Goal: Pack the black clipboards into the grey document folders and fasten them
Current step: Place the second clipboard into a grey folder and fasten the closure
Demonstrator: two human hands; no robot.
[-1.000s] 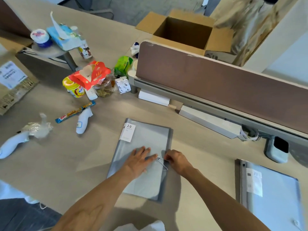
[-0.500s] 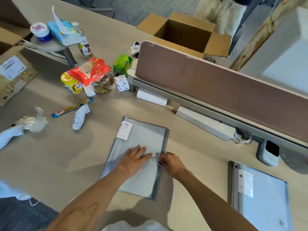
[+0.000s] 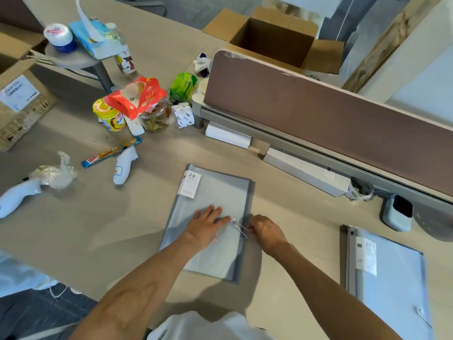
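Observation:
A grey document folder [image 3: 220, 190] with a white "20" label lies closed on the desk in front of me. My left hand [image 3: 204, 225] presses flat on its cover, fingers spread. My right hand [image 3: 266, 231] grips the folder's right edge, fingers curled at the end of a thin elastic fastening cord [image 3: 239, 228] that stretches from a small button on the cover. A second grey folder [image 3: 389, 278] lies closed at the right, its own cord at the lower corner. No black clipboard is visible.
A brown desk divider [image 3: 318, 114] runs behind the folder, white boxes [image 3: 306, 173] at its base. Snacks, a red carton [image 3: 134, 96], a yellow tub, white handheld devices [image 3: 123, 168] and crumpled plastic clutter the left. Cardboard boxes stand behind the divider and at far left.
My hands keep their places on the folder. The right hand has shifted slightly along the edge with the cord. The camera has moved a little.

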